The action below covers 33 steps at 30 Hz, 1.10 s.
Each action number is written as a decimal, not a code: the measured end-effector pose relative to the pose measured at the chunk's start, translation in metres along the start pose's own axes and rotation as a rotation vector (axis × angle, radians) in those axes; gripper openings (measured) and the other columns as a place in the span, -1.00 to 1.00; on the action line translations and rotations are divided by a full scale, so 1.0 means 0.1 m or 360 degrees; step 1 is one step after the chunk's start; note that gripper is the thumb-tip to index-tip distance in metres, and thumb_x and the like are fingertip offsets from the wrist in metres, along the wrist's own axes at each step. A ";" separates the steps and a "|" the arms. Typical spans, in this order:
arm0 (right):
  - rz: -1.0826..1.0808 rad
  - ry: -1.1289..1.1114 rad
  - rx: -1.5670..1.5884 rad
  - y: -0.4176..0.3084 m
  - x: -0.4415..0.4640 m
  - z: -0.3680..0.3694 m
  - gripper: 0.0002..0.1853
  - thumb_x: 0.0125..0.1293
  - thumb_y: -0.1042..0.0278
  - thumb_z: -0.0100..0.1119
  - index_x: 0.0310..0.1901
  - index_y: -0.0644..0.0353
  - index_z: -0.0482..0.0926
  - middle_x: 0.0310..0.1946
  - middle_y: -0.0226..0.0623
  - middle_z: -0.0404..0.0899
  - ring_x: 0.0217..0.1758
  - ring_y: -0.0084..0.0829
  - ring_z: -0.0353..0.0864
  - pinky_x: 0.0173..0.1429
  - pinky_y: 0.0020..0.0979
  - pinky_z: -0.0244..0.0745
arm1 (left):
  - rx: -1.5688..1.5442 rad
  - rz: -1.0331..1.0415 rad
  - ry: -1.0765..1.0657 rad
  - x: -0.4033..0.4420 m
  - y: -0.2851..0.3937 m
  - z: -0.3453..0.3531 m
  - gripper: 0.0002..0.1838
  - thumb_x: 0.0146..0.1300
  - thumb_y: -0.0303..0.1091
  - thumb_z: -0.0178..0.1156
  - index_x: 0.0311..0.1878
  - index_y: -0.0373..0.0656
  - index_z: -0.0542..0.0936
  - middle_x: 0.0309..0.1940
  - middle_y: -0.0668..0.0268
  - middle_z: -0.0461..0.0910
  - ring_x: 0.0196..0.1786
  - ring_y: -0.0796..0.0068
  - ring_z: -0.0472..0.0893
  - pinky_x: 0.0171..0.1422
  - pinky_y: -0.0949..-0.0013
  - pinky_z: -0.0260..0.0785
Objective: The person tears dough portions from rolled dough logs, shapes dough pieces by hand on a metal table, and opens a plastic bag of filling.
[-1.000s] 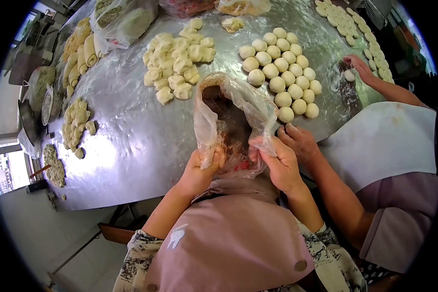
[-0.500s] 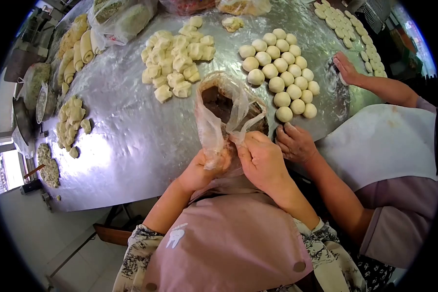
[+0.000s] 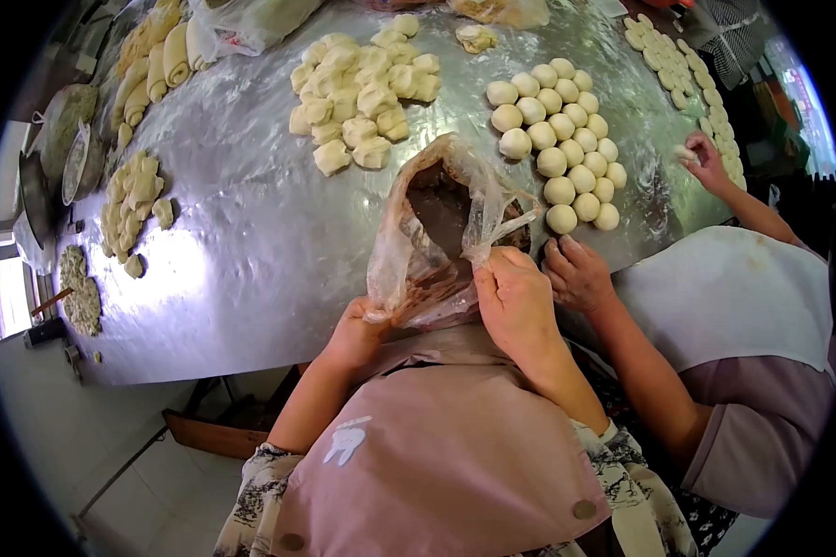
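Note:
A clear plastic bag (image 3: 395,246) with dark brown paste (image 3: 439,212) inside stands at the table's near edge in front of me. Its mouth is spread wide, so the paste shows. My left hand (image 3: 355,332) pinches the bag's rim on the left side. On the right, my right hand (image 3: 514,295) grips the rim with curled fingers, near the loose handle strips. Beyond the bag lie rough dough pieces (image 3: 358,88) in a cluster. Smooth round dough balls (image 3: 559,130) sit in rows to the right of the bag.
A co-worker at my right has one hand (image 3: 578,272) beside the dough balls and another (image 3: 706,162) holding a small dough piece. Flattened dough discs (image 3: 664,58) line the far right. Dough rolls (image 3: 158,74), more lumps (image 3: 132,204) and a crumbly mass (image 3: 81,292) lie left on the metal table (image 3: 251,204).
My hands have moved apart, and the bag's mouth has opened wider. The co-worker's far hand has lifted off the table with a dough piece. The view has shifted slightly.

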State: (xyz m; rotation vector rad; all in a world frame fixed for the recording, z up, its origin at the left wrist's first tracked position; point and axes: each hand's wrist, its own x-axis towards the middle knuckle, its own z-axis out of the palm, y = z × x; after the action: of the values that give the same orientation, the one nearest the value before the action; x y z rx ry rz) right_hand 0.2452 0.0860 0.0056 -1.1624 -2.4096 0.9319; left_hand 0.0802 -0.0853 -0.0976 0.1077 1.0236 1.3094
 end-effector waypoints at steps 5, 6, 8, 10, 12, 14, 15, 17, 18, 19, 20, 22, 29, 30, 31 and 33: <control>0.0005 0.0022 0.0013 0.04 0.01 0.06 -0.87 0.34 0.41 0.12 -0.28 0.31 0.55 -0.30 -0.02 0.57 -0.17 0.06 0.55 -0.10 -0.09 0.47 | 0.0437 -0.0119 0.0215 -0.15 0.10 -0.04 -0.72 0.40 -0.18 0.16 -0.03 -0.19 0.64 -0.12 0.33 0.65 -0.15 0.47 0.61 -0.14 0.46 0.42; 0.0038 -0.0017 0.0024 0.05 0.03 0.02 -0.87 0.34 0.41 0.12 -0.29 0.31 0.54 -0.30 -0.02 0.56 -0.17 0.06 0.55 -0.11 -0.09 0.46 | 0.0475 -0.0124 0.0207 -0.15 0.13 -0.04 -0.68 0.39 -0.16 0.17 0.02 -0.20 0.62 -0.07 0.29 0.65 -0.12 0.43 0.63 -0.09 0.41 0.45; -0.0077 0.0009 0.0016 0.12 0.04 0.00 -0.86 0.34 0.42 0.12 -0.32 0.32 0.51 -0.32 -0.02 0.54 -0.25 0.03 0.54 -0.17 -0.14 0.46 | 0.0275 0.0018 0.0073 -0.17 0.21 0.05 -0.58 0.39 -0.11 0.18 0.14 -0.21 0.56 0.05 0.20 0.61 0.00 0.32 0.62 0.06 0.27 0.46; -0.0012 0.0006 0.0225 0.14 0.00 -0.06 -0.87 0.37 0.42 0.11 -0.27 0.32 0.53 -0.37 -0.07 0.50 -0.30 -0.07 0.53 -0.21 -0.22 0.44 | -0.0195 0.0315 -0.0181 -0.24 0.47 0.36 -0.45 0.38 -0.04 0.17 0.28 -0.22 0.47 0.18 0.10 0.55 0.17 0.19 0.59 0.24 0.11 0.44; 0.0057 0.0047 0.0463 0.16 -0.06 -0.08 -0.83 0.47 0.43 0.04 -0.19 0.32 0.60 -0.40 -0.27 0.49 -0.36 -0.38 0.49 -0.25 -0.41 0.42 | -0.0652 0.0252 -0.0515 -0.21 0.57 0.34 -0.37 0.37 -0.03 0.18 0.37 -0.22 0.37 0.28 0.05 0.46 0.33 0.10 0.46 0.39 -0.01 0.29; 0.0504 0.0099 0.1158 0.13 -0.11 -0.15 -0.78 0.52 0.41 -0.02 -0.13 0.35 0.61 -0.35 -0.35 0.54 -0.31 -0.49 0.51 -0.22 -0.46 0.44 | -0.1050 0.0082 -0.0584 -0.14 0.61 0.34 -0.33 0.37 -0.03 0.18 0.42 -0.21 0.33 0.31 0.05 0.44 0.32 0.08 0.46 0.33 0.03 0.32; 0.0731 0.0126 0.1504 0.13 -0.14 -0.18 -0.75 0.55 0.41 -0.05 -0.10 0.36 0.62 -0.32 -0.38 0.56 -0.29 -0.54 0.51 -0.21 -0.49 0.45 | -0.1215 -0.0055 -0.0480 -0.07 0.58 0.34 -0.34 0.38 -0.03 0.17 0.42 -0.21 0.33 0.29 0.08 0.47 0.24 0.10 0.51 0.20 0.13 0.42; 0.0534 0.0060 0.1793 0.22 -0.20 -0.28 -0.71 0.58 0.35 -0.07 -0.05 0.41 0.59 -0.23 -0.34 0.58 -0.22 -0.54 0.54 -0.11 -0.49 0.49 | -0.0675 -0.0006 -0.0286 0.06 0.46 0.28 -0.36 0.39 -0.02 0.16 0.40 -0.20 0.36 0.24 0.12 0.51 0.14 0.16 0.58 0.06 0.22 0.53; 0.0485 0.0044 0.1855 0.21 -0.22 -0.31 -0.71 0.58 0.33 -0.06 -0.03 0.41 0.58 -0.22 -0.32 0.58 -0.21 -0.52 0.55 -0.09 -0.48 0.50 | 0.0019 0.0174 -0.0190 0.11 0.32 0.22 -0.36 0.39 0.01 0.16 0.39 -0.19 0.37 0.22 0.14 0.52 0.12 0.19 0.58 0.05 0.22 0.53; 0.0431 0.0030 0.1915 0.21 -0.23 -0.33 -0.70 0.58 0.31 -0.05 -0.01 0.41 0.57 -0.22 -0.30 0.58 -0.21 -0.51 0.55 -0.07 -0.47 0.50 | -0.0194 -0.0017 -0.0052 0.07 0.45 0.40 -0.40 0.39 0.03 0.16 0.34 -0.17 0.42 0.16 0.18 0.56 0.08 0.26 0.59 0.04 0.23 0.53; 0.0478 -0.0079 0.2005 0.24 -0.23 -0.31 -0.68 0.59 0.28 -0.05 0.02 0.41 0.57 -0.20 -0.29 0.59 -0.20 -0.50 0.56 -0.04 -0.44 0.51 | -0.0424 -0.0188 0.0112 0.03 0.57 0.58 -0.43 0.40 0.05 0.15 0.29 -0.16 0.48 0.10 0.22 0.59 0.03 0.33 0.61 0.03 0.25 0.54; 0.0603 -0.0224 0.1966 0.21 -0.19 -0.25 -0.67 0.59 0.27 -0.04 0.08 0.39 0.57 -0.16 -0.31 0.61 -0.16 -0.52 0.59 -0.01 -0.47 0.53 | -0.0412 -0.0124 0.0031 0.01 0.66 0.63 -0.44 0.38 0.06 0.18 0.25 -0.16 0.50 0.08 0.25 0.60 0.00 0.35 0.62 0.01 0.28 0.55; 0.0343 -0.0400 0.1272 0.07 0.05 -0.01 -0.73 0.56 0.37 -0.01 0.11 0.32 0.59 -0.17 -0.35 0.65 -0.19 -0.59 0.64 -0.08 -0.55 0.53 | 0.1028 0.0001 0.0255 0.13 0.90 0.90 -0.64 0.28 -0.24 0.40 0.02 -0.26 0.61 -0.25 0.42 0.66 -0.20 0.64 0.57 -0.10 0.43 0.46; 0.0347 -0.0395 0.1270 0.08 0.07 -0.01 -0.73 0.56 0.38 -0.01 0.10 0.32 0.59 -0.19 -0.35 0.66 -0.19 -0.59 0.65 -0.09 -0.55 0.53 | 0.1071 0.0039 0.0339 0.16 0.85 0.89 -0.68 0.31 -0.26 0.37 -0.01 -0.27 0.61 -0.26 0.43 0.65 -0.20 0.65 0.56 -0.10 0.44 0.46; 0.0356 -0.0385 0.1270 0.08 0.07 -0.01 -0.74 0.55 0.38 0.00 0.08 0.32 0.60 -0.20 -0.35 0.67 -0.20 -0.58 0.66 -0.11 -0.56 0.53 | 0.1117 0.0072 0.0418 0.18 0.82 0.88 -0.73 0.34 -0.28 0.34 -0.03 -0.27 0.62 -0.27 0.45 0.65 -0.21 0.66 0.56 -0.10 0.44 0.45; 0.0386 -0.0434 0.1206 0.09 0.06 -0.04 -0.74 0.56 0.39 -0.01 0.08 0.33 0.59 -0.20 -0.33 0.68 -0.18 -0.57 0.67 -0.09 -0.55 0.54 | 0.0918 0.0284 0.0320 0.17 0.74 0.82 -0.79 0.38 -0.33 0.28 -0.04 -0.26 0.63 -0.26 0.46 0.65 -0.22 0.66 0.55 -0.10 0.45 0.45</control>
State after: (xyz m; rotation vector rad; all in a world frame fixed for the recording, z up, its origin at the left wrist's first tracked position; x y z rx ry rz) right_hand 0.2488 0.0968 0.0021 -1.0679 -1.7921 1.9578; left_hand 0.0793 -0.0092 -0.0157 0.5220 1.5736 1.1638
